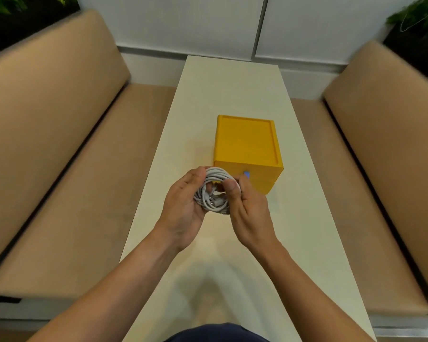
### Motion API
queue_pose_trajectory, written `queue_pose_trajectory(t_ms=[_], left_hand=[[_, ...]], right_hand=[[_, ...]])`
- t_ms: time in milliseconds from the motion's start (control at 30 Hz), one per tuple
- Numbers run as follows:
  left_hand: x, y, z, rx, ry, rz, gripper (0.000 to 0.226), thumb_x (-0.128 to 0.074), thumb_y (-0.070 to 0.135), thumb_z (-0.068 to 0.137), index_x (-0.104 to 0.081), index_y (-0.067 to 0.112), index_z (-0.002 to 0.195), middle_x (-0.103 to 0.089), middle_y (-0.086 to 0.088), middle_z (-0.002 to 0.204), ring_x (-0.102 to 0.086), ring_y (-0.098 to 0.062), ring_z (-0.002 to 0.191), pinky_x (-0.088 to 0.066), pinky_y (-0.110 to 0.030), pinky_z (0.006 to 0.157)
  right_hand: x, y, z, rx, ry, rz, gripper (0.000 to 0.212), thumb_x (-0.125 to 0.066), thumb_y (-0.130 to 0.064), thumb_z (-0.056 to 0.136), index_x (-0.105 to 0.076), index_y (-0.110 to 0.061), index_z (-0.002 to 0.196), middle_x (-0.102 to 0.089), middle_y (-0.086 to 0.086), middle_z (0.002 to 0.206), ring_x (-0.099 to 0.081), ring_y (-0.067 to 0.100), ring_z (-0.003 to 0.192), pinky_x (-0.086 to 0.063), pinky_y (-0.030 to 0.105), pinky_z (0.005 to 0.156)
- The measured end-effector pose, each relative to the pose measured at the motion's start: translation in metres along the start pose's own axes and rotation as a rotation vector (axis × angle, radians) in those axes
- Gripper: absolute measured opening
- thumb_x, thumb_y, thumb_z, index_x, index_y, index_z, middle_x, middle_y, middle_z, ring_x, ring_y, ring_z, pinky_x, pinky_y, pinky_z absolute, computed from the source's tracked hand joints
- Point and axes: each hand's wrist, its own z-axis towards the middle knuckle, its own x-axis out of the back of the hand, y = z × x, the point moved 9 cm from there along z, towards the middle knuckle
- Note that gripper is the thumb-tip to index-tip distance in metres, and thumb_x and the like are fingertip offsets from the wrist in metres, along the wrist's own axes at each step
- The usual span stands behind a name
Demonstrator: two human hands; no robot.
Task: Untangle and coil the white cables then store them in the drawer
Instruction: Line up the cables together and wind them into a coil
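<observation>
Holding the coiled white cables (214, 191), I grip them with my left hand (183, 206) and right hand (247, 208); the yellow drawer box (248, 144) at twelve o'clock looks closed, so storing remains.

Yellow drawer box (247, 141) stands right of bench (232, 82) centre, drawer fronts flush, blocking path straight ahead. Wide bare strip left of box, narrow strip right, long stretch behind. Left grip (183, 208) and right grip (247, 206), both round cable coil (214, 193), just before box front; right grip hides part of blue handle (246, 174). Cushioned seats (72, 193) flank bench.
</observation>
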Motion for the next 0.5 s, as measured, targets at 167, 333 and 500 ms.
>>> queue_pose_trajectory(t_ms=[167, 333, 500], left_hand=[[0.000, -0.012, 0.004, 0.014, 0.044, -0.090, 0.038, -0.054, 0.028, 0.098, -0.064, 0.001, 0.123, -0.071, -0.010, 0.101, -0.068, -0.018, 0.091, -0.059, -0.035, 0.084], [0.010, -0.013, 0.016, -0.006, 0.137, -0.014, 0.025, -0.047, 0.020, 0.108, -0.066, 0.005, 0.113, -0.071, -0.005, 0.093, -0.067, -0.013, 0.083, -0.058, -0.032, 0.078], [0.022, -0.017, 0.014, 0.047, 0.139, 0.025, 0.029, -0.049, 0.024, 0.106, -0.063, 0.003, 0.121, -0.070, -0.007, 0.102, -0.069, -0.017, 0.089, -0.055, -0.036, 0.086]], right_hand=[[0.004, 0.011, 0.000, -0.059, 0.061, -0.047, 0.043, -0.034, -0.058, 0.101, -0.062, -0.025, 0.107, -0.067, -0.015, 0.082, -0.064, 0.004, 0.080, -0.046, 0.018, 0.061], [-0.012, 0.031, -0.001, -0.277, -0.044, 0.062, 0.049, -0.034, -0.072, 0.099, -0.061, -0.037, 0.120, -0.070, -0.016, 0.104, -0.067, 0.006, 0.097, -0.059, 0.037, 0.088], [-0.004, 0.027, 0.005, -0.238, -0.206, -0.051, 0.046, -0.041, -0.062, 0.104, -0.069, -0.025, 0.106, -0.072, 0.001, 0.084, -0.069, 0.020, 0.077, -0.059, 0.052, 0.079]])
